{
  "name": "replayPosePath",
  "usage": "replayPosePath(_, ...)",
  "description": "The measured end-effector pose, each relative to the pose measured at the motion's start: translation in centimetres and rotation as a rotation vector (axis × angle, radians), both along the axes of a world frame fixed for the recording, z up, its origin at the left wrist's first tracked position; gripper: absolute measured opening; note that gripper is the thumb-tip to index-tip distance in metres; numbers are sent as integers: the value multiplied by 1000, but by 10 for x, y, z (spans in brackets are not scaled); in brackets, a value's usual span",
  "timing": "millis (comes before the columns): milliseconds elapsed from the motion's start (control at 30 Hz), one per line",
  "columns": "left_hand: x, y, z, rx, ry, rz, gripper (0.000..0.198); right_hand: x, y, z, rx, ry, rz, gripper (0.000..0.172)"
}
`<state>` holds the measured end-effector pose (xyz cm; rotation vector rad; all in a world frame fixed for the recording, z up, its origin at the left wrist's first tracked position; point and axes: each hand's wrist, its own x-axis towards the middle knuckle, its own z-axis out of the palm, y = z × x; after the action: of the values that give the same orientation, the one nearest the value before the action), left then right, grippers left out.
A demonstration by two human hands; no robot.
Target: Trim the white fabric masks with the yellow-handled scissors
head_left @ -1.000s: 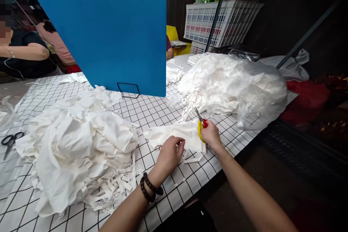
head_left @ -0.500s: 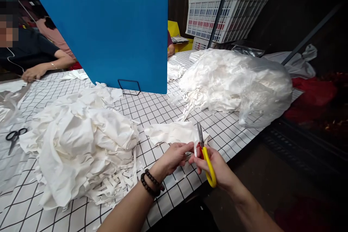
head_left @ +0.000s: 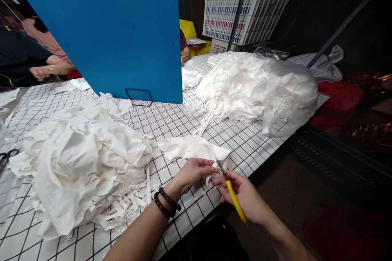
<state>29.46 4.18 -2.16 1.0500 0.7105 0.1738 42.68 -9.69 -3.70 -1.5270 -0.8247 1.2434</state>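
My left hand, with a dark bead bracelet at the wrist, pinches the near edge of a flat white cloth piece lying on the grid-patterned table. My right hand grips yellow-handled scissors, whose blades point up and left into the cloth edge right beside my left fingertips. Both hands work at the table's front edge.
A big heap of white cloth and cut strips lies to the left. A clear plastic bag stuffed with white cloth sits at the right. A blue upright board stands behind. Black scissors lie far left. Other people's arms rest beyond the board. White crates stand behind.
My right hand pulled the scissors from the cloth's far right corner back toward me, then tilted the blades left into the cloth edge. My left hand shifted from pressing the cloth to pinching its near edge.
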Motion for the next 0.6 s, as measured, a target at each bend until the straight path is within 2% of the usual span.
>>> replayPosePath(67, -4, 0, 3, 18, 0, 10, 35, 13, 0, -5, 4, -207, -211, 30)
replayPosePath(133, -6, 0, 4, 65, 29, 12, 32, 22, 6, -11, -27, -481, -360, 38)
replayPosePath(233, -7, -3, 6, 181, 69, 24, 28, 24, 24, -18, -105, -779, -410, 41)
replayPosePath(333, -10, -10, 15, 317, 57, 14, 27, 24, 47, -22, -108, -863, -444, 28)
replayPosePath(400, -12, -16, 29, 476, 41, -18, 27, 33, 59, -19, -86, -871, -493, 22)
replayPosePath(500, -12, -22, 59, 722, 44, -61, 28, 64, 74, 7, -20, -882, -557, 21)
replayPosePath(600, -8, -22, 94, 805, 33, -75, 30, 95, 90, 64, 110, -923, -605, 24)
